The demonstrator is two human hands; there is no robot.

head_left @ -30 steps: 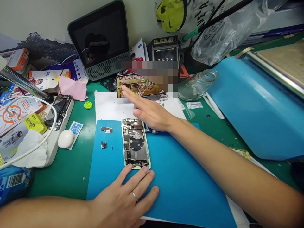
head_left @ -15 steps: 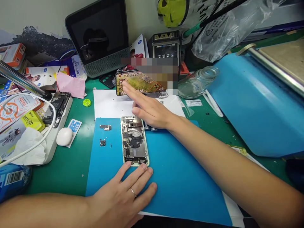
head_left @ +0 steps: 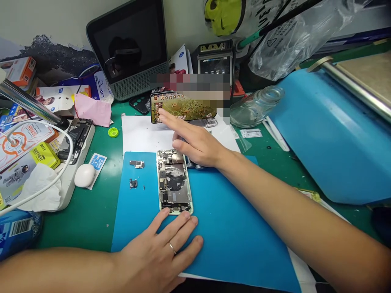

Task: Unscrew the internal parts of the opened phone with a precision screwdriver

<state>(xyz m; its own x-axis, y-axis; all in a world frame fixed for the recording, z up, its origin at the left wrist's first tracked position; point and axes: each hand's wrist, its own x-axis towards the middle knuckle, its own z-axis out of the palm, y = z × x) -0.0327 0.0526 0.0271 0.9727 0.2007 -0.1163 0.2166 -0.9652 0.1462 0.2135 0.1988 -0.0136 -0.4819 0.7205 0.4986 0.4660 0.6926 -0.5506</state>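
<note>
An opened phone (head_left: 174,183) with bare inner boards lies on the blue mat (head_left: 232,228). My left hand (head_left: 171,244) rests with spread fingers on the mat, its fingertips at the phone's lower edge; a ring is on one finger. Farther back, a second phone (head_left: 183,109) stands on its long side with a lit, game-like screen. My right hand (head_left: 198,142) reaches across, fingers stretched out and holding nothing, the index fingertip at the left part of that screen. Two small phone parts, an upper one (head_left: 137,164) and a lower one (head_left: 133,183), lie left of the opened phone.
A dark tablet-like display (head_left: 128,49) stands at the back. Boxes and a white cable (head_left: 71,150) crowd the left, near a white earbud case (head_left: 84,176). A glass jar (head_left: 256,108) lies tipped at right, before a large blue pad (head_left: 330,134).
The picture on the standing phone's screen has changed. The whole view has shifted slightly; both hands keep nearly the same places and poses.
</note>
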